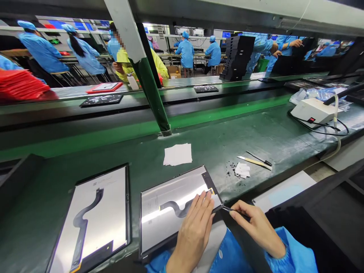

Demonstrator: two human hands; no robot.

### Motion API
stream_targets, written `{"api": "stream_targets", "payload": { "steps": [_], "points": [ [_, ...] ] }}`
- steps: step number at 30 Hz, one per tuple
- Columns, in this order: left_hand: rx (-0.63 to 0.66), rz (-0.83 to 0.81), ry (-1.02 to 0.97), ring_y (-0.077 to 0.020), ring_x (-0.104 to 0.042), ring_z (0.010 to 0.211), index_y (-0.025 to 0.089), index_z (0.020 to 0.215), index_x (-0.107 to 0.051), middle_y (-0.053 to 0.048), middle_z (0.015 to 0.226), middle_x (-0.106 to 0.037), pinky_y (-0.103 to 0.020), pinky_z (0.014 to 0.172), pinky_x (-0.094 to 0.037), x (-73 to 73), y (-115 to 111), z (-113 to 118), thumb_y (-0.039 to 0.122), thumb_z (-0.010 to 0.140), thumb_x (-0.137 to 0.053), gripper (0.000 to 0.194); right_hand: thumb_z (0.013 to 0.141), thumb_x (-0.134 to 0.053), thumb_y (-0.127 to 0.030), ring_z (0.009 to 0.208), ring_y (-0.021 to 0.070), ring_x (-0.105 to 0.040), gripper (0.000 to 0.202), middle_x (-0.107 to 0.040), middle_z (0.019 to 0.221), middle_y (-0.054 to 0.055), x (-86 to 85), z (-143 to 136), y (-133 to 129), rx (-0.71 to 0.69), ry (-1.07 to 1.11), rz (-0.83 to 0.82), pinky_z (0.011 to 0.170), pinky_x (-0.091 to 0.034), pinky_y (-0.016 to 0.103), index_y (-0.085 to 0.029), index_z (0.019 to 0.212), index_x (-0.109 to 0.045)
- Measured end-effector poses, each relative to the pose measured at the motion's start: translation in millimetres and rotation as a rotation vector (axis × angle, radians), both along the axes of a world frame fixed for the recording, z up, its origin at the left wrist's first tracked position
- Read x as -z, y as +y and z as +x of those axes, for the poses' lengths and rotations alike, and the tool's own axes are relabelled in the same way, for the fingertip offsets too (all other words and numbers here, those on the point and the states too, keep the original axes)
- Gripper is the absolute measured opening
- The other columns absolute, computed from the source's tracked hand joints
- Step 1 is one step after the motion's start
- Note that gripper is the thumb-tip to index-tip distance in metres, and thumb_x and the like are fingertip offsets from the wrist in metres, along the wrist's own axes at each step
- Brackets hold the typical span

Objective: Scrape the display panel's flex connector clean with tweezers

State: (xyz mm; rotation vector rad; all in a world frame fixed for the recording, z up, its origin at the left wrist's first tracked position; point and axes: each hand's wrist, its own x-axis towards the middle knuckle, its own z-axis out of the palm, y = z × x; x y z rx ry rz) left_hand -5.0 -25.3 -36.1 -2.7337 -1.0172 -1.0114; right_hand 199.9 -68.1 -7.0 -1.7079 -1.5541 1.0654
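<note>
At the near edge of the worktop, the panel is pressed by the flattened left hand, seemingly for steadiness, while a slim tool is pinched by the right hand at the panel's corner.

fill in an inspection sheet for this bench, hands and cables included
Surface: green bench top, some glare.
Things at work: silver panel with a dark ribbon; a similar second panel to its left.
Clutter: white sheets; dark bits and white scraps near a yellow-handled tool.
Hands: left hand lies over the silver panel; right hand pinches a slim dark tool at its corner.
Cables: black cable loops beside a white device.
Surroundings: blue-clad co-workers, stacked black trays.
</note>
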Motion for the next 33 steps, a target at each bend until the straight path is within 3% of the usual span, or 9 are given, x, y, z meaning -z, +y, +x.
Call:
{"api": "stream_targets", "payload": {
  "steps": [6, 13, 18, 21, 24, 29, 33],
  "points": [
    [0.001, 0.021, 0.007, -0.0279, -0.053, 0.133, 0.006, 0.134, -0.054, -0.014, 0.138, -0.061, -0.045, 0.104, -0.054, -0.5, 0, 0, 0.007, 0.101, -0.042, 0.035, 0.099, -0.047, -0.039, 0.061, 0.018, -0.062, 0.026, -0.068, 0.072, 0.0, 5.6, 0, -8, 0.011, -0.359, 0.215, 0.057, -0.04, 0.028, -0.025, 0.083, -0.061],
    [0.005, 0.007, 0.022, -0.0295, -0.055, 0.132, 0.005, 0.131, -0.056, -0.015, 0.137, -0.061, -0.048, 0.102, -0.054, -2.1, 0, 1, 0.008, 0.102, -0.041, 0.033, 0.102, -0.043, -0.035, 0.059, 0.0162, -0.064, 0.028, -0.066, 0.068, -0.001, 3.8, -3, -6, -0.028, -0.476, 0.392, 0.054, -0.039, 0.025, -0.025, 0.081, -0.058],
    [-0.006, 0.009, 0.013, -0.0287, -0.055, 0.132, 0.006, 0.131, -0.056, -0.014, 0.137, -0.062, -0.047, 0.105, -0.053, -2.3, -1, 1, 0.008, 0.102, -0.041, 0.033, 0.103, -0.04, -0.033, 0.059, 0.0155, -0.062, 0.03, -0.063, 0.065, -0.002, 3.8, -4, -8, -0.037, -0.502, 0.421, 0.054, -0.037, 0.025, -0.024, 0.079, -0.056],
    [-0.005, 0.01, 0.008, -0.0291, -0.055, 0.132, 0.006, 0.132, -0.056, -0.014, 0.137, -0.061, -0.047, 0.105, -0.053, -1.7, -1, 1, 0.008, 0.102, -0.041, 0.033, 0.101, -0.042, -0.033, 0.058, 0.0152, -0.06, 0.029, -0.062, 0.066, -0.002, 3.1, -5, -7, -0.025, -0.415, 0.345, 0.055, -0.035, 0.026, -0.024, 0.077, -0.055],
    [-0.006, 0.005, 0.002, -0.029, -0.054, 0.132, 0.006, 0.133, -0.055, -0.014, 0.138, -0.06, -0.046, 0.105, -0.052, -0.3, -1, 1, 0.007, 0.101, -0.041, 0.035, 0.098, -0.045, -0.038, 0.059, 0.0155, -0.057, 0.031, -0.06, 0.064, -0.002, 1.7, -4, -2, 0.01, -0.239, 0.16, 0.056, -0.034, 0.026, -0.023, 0.072, -0.054],
    [-0.003, -0.001, -0.013, -0.0288, -0.053, 0.134, 0.007, 0.134, -0.055, -0.014, 0.139, -0.06, -0.046, 0.106, -0.052, 2.1, -1, 2, 0.006, 0.1, -0.043, 0.036, 0.084, -0.058, -0.051, 0.051, 0.0117, -0.037, 0.037, -0.041, 0.053, -0.006, 4.9, -2, 9, 0.098, 0.223, -0.134, 0.051, -0.025, 0.026, -0.022, 0.061, -0.048],
    [-0.003, 0.003, -0.012, -0.0284, -0.053, 0.133, 0.007, 0.134, -0.054, -0.014, 0.139, -0.06, -0.046, 0.106, -0.052, 2.9, -1, 2, 0.005, 0.099, -0.042, 0.037, 0.071, -0.068, -0.055, 0.046, 0.0088, -0.027, 0.039, -0.037, 0.046, -0.008, 7.1, -2, 14, 0.119, 0.502, -0.278, 0.047, -0.018, 0.026, -0.021, 0.06, -0.053]
  ]
}}
